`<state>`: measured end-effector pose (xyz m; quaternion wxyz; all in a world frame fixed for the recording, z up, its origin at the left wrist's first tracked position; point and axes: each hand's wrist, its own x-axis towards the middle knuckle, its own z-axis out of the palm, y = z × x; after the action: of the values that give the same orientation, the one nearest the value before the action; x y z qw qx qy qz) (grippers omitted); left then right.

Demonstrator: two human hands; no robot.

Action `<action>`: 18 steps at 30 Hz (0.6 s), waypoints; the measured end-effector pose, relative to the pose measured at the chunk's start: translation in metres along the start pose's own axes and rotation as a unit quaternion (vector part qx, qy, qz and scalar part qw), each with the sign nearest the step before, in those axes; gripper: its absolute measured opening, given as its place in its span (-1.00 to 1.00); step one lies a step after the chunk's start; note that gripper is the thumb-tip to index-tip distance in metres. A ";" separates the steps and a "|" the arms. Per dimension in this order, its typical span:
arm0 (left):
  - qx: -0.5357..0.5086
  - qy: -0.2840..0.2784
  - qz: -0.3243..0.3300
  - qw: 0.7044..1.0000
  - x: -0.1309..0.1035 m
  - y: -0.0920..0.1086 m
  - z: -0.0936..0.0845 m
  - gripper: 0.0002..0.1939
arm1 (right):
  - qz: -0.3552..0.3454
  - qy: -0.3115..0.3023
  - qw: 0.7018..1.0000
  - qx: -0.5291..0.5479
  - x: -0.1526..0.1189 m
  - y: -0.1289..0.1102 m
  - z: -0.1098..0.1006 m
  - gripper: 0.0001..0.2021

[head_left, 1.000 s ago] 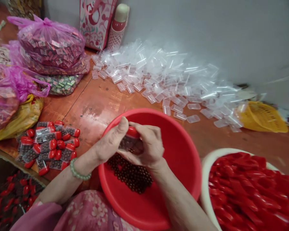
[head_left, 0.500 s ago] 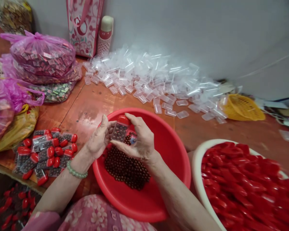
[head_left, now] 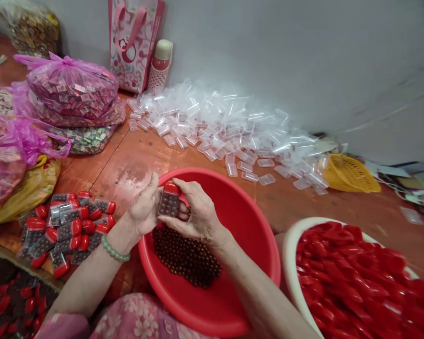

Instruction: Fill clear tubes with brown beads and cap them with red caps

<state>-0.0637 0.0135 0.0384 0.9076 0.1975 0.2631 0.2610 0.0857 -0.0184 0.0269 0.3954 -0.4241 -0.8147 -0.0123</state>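
Observation:
A small clear box (head_left: 168,205) with a red cap, full of dark brown beads, is held upright above the red basin (head_left: 259,221). My right hand (head_left: 198,212) pinches it, index finger at the cap and thumb along the bottom. At the box's left side is my left hand (head_left: 143,207), its thumb raised and apart and its fingertips partly hidden behind the box. A green bead bracelet circles the left wrist. Loose brown beads (head_left: 187,256) lie heaped in the basin below both hands.
Filled red-capped boxes (head_left: 69,228) are piled at left, with more lower down. Clear empty boxes (head_left: 212,122) spread along the wall. A white tub (head_left: 290,249) of red caps (head_left: 346,278) stands right. Pink bags (head_left: 72,89), a thermos (head_left: 160,66) and a yellow basket (head_left: 353,174) sit around.
The view has shifted slightly, so the surroundings sit a little lower. The box has moved a little left with my right hand, its face turned more toward me.

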 end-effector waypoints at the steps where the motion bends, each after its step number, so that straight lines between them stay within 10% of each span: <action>1: -0.002 0.005 -0.020 1.000 -0.001 0.001 0.001 -0.25 | -0.004 -0.002 1.000 -0.006 0.000 0.000 0.000 -0.30; 18: -0.032 0.089 0.013 0.995 -0.030 -0.019 0.030 -0.71 | -0.082 -0.011 0.997 -0.011 -0.006 -0.032 -0.008 -0.32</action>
<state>-0.0609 -0.0252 0.0633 0.8828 0.1482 0.3316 0.2977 0.0700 -0.0460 0.0389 0.3791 -0.3608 -0.8507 -0.0491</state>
